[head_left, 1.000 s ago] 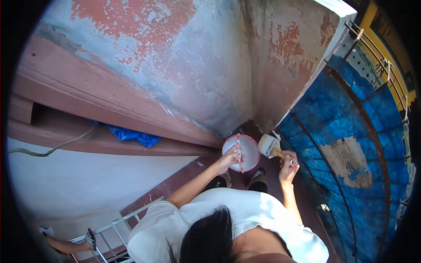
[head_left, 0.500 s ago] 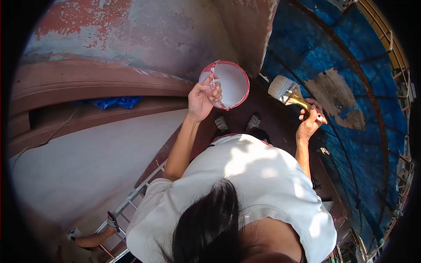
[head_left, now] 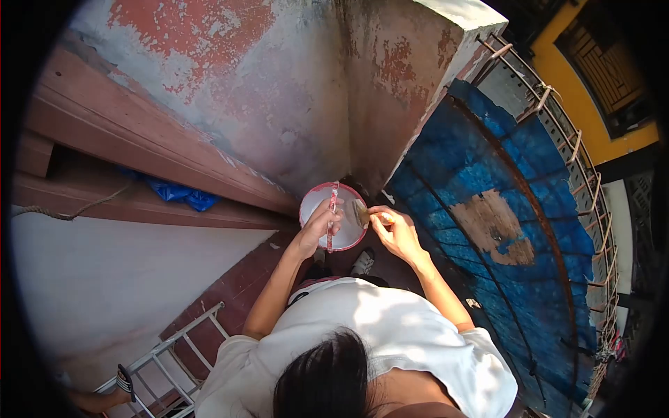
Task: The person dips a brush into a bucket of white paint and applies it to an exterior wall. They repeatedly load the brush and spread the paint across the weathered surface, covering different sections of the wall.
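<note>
My left hand (head_left: 322, 224) is closed around the red-and-white handle of a round bucket (head_left: 311, 198), which has a red rim and whitish paint inside. In my right hand (head_left: 396, 232), closed on its handle, is a wide paintbrush (head_left: 360, 212). The brush head sits at the right side of the bucket's mouth, its bristles pointing inward over the paint. Both hands are close together in front of my body, the left over the bucket and the right just beyond its rim.
Peeling red and grey walls (head_left: 293, 104) meet in a corner ahead. At left runs a brown ledge (head_left: 153, 157) with a blue plastic bag (head_left: 182, 194) under it. A blue sheet panel (head_left: 446, 181) with rods stands at right. Another person's sandalled foot (head_left: 125, 383) is on a metal ladder (head_left: 174, 355).
The paintbrush in my right hand has moved left from beside the blue panel to the bucket's mouth. My left hand still grips the bucket handle, and the view has shifted.
</note>
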A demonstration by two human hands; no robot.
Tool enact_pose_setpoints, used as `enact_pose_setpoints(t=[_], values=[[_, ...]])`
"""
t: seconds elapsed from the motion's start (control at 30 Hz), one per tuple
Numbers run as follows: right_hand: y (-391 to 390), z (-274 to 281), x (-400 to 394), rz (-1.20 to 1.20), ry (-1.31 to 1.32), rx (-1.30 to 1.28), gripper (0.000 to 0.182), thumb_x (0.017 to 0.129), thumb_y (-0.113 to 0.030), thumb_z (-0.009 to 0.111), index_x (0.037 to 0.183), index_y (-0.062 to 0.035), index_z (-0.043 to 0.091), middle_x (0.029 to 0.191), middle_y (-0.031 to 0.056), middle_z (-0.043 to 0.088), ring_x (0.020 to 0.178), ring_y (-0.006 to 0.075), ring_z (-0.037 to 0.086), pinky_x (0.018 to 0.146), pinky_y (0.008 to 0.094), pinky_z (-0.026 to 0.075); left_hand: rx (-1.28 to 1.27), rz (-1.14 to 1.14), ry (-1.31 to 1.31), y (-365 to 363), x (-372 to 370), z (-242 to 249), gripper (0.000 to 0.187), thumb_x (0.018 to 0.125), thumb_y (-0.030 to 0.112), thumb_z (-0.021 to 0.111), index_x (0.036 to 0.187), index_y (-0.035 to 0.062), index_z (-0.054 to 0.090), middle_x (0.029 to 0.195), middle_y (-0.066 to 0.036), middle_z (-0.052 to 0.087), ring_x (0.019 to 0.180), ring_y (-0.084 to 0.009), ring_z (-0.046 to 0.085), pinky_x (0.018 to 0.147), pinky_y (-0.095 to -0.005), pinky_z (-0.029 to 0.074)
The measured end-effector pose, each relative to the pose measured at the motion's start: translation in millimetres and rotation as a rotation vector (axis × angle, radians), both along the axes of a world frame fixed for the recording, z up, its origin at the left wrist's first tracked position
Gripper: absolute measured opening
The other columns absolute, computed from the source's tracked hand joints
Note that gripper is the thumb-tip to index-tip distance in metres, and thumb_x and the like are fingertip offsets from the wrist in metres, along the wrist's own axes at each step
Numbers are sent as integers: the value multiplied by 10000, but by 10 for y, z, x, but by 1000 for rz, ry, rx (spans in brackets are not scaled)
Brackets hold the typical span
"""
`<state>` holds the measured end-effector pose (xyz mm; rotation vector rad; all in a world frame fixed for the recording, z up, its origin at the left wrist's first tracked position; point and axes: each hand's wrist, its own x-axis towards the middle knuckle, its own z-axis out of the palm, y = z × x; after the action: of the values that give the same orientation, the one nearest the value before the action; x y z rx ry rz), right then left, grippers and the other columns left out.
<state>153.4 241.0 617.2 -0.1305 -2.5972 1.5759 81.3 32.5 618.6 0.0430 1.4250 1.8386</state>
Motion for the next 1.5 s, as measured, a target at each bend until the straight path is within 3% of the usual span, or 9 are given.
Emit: enact_pose_setpoints(t=[0.13, 0.3, 0.6, 0.67, 0.73, 0.8, 1.07, 1.23, 1.5], values=[[-343, -429, -303, 263, -94, 208, 145, 844, -169, 607, 901, -45, 655, 796, 215, 646, 750, 400, 641, 661, 429, 512, 59, -66, -42, -165, -169, -45, 513, 834, 287, 525, 1266, 31, 415, 905, -17, 496, 741, -108, 484, 738, -260, 386], [-730, -965, -569, 285, -173, 532, 161, 731, -171, 649, 673, -21, 645, 704, 212, 636, 712, 376, 648, 643, 463, 509, 209, -204, -84, -333, -328, -223, 501, 862, 239, 489, 1307, 20, 416, 994, -60, 528, 849, -161, 539, 852, -339, 439], [-990, -744, -499, -44, -292, 514, 147, 758, -185, 645, 772, -38, 638, 712, 202, 631, 735, 403, 625, 672, 480, 496, 420, -372, -146, -518, -662, -249, 509, 849, 209, 497, 1314, 22, 405, 1020, -87, 526, 884, -180, 549, 886, -359, 440], [-1046, -380, -412, -191, -162, 360, 165, 849, -173, 605, 795, -19, 624, 702, 216, 613, 652, 384, 591, 605, 445, 454, 449, -372, -179, -552, -754, -200, 501, 854, 233, 492, 1299, 16, 417, 1020, -92, 540, 858, -182, 538, 858, -358, 431], [-1080, -68, -308, -330, -124, 61, 146, 891, -117, 586, 879, 21, 632, 644, 119, 578, 586, 151, 522, 584, 345, 435, 500, -382, -244, -554, -832, -246, 497, 858, 253, 486, 1289, 14, 425, 1017, -90, 543, 842, -184, 531, 839, -356, 424], [-1077, -55, -232, -425, 51, -22, 200, 943, -155, 575, 968, 32, 643, 663, 41, 566, 629, 72, 422, 570, 277, 412, 511, -395, -238, -522, -832, -272, 480, 863, 285, 476, 1259, 16, 446, 992, -78, 539, 823, -185, 520, 815, -354, 414], [-1059, -134, 30, -836, 45, -355, 277, 967, -285, 555, 963, -47, 695, 724, 22, 652, 612, 51, 574, 519, 197, 435, 542, -344, -261, -552, -868, -363, 499, 887, 375, 460, 1220, 4, 459, 979, -74, 518, 806, -180, 501, 802, -343, 401], [-1011, -182, 87, -884, 182, -607, 426, 974, -408, 513, 992, -8, 658, 711, 36, 625, 589, 57, 555, 540, 194, 442, 588, -306, -270, -618, -921, -297, 522, 885, 404, 449, 1214, 0, 456, 989, -77, 505, 801, -174, 484, 796, -345, 389], [-944, -243, 129, -801, 160, -850, 419, 971, -413, 516, 1083, -24, 623, 809, 48, 623, 693, 84, 590, 639, 213, 493, 641, -262, -309, -650, -953, -177, 558, 874, 441, 468, 1227, 9, 449, 999, -76, 490, 809, -174, 473, 806, -343, 373]])
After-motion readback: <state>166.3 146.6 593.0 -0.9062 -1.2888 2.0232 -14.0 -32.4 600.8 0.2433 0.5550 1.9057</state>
